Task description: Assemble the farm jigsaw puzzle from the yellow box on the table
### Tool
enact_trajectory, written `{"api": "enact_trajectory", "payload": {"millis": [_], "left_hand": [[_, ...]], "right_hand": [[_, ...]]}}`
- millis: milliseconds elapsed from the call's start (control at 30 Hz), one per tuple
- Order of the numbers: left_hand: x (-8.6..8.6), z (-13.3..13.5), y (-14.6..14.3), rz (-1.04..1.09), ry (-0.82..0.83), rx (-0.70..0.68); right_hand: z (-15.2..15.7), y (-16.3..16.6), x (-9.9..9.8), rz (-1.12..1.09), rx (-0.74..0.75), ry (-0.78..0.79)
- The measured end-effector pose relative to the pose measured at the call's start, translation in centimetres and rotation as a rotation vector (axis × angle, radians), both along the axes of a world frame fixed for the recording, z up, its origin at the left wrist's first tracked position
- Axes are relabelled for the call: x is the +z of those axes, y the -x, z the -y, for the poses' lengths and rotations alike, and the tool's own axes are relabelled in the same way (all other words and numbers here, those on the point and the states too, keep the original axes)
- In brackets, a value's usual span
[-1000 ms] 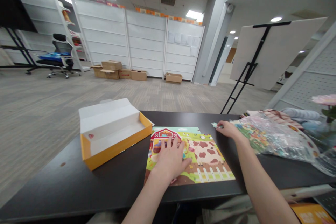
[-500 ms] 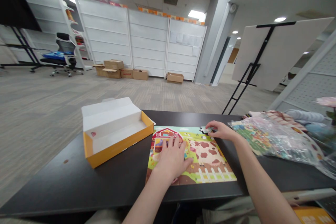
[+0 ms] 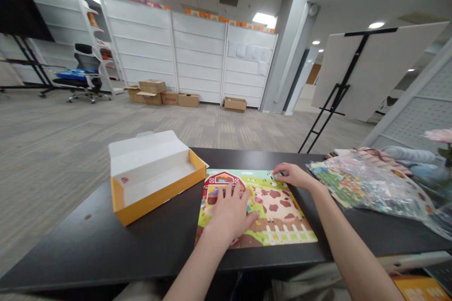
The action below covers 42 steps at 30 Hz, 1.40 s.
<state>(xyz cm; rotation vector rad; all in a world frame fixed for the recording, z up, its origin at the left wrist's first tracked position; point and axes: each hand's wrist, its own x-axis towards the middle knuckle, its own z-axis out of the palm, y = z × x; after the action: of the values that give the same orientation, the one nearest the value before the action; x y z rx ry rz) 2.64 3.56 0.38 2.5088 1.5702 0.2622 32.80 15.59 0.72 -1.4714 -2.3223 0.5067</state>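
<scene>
A jigsaw puzzle point(image 3: 278, 204) lies flat on the black table, with a red barn, a spotted cow and a white fence on it. My left hand point(image 3: 230, 209) rests on its left half, fingers spread, covering part of the barn. At the far right corner, the bent fingers of my right hand point(image 3: 292, 175) are on a puzzle piece point(image 3: 276, 177). Those fingers hide most of the piece. A small dark spot shows beside the fingertips. The pieces around it look joined.
Left of the puzzle stands an open yellow box point(image 3: 158, 200) with a white inside. On the right lies a clear plastic bag point(image 3: 367, 183) with colourful contents, near rolled cloths point(image 3: 409, 154) and a pink flower point(image 3: 438, 136). The black table point(image 3: 88, 244) has its front edge close to me.
My right hand has moved slightly left with the puzzle piece, into the corner of the puzzle. The dark gap there has shrunk. My left hand has stayed in place.
</scene>
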Motion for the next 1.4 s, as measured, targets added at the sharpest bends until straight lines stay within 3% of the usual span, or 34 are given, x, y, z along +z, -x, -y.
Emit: {"api": "enact_trajectory", "payload": {"millis": [333, 633, 833, 967, 1167, 1400], "left_hand": [[0.4, 0.2, 0.0, -0.011, -0.017, -0.004], [0.0, 0.1, 0.0, -0.001, -0.035, -0.004], [0.2, 0.2, -0.1, -0.003, -0.045, -0.003], [0.2, 0.2, -0.1, 0.007, -0.053, -0.002], [0.2, 0.1, 0.0, -0.001, 0.001, -0.015], [0.3, -0.5, -0.2, -0.004, 0.014, -0.042]], "right_hand": [[-0.4, 0.2, -0.7, 0.082, -0.078, -0.051], [-0.2, 0.0, 0.1, 0.046, -0.107, -0.141], [0.2, 1.0, 0.3, 0.107, -0.076, -0.024], [0.3, 1.5, 0.2, 0.076, -0.094, -0.087], [0.4, 1.5, 0.2, 0.044, -0.061, -0.016], [2.2, 1.1, 0.1, -0.195, -0.213, -0.137]]}}
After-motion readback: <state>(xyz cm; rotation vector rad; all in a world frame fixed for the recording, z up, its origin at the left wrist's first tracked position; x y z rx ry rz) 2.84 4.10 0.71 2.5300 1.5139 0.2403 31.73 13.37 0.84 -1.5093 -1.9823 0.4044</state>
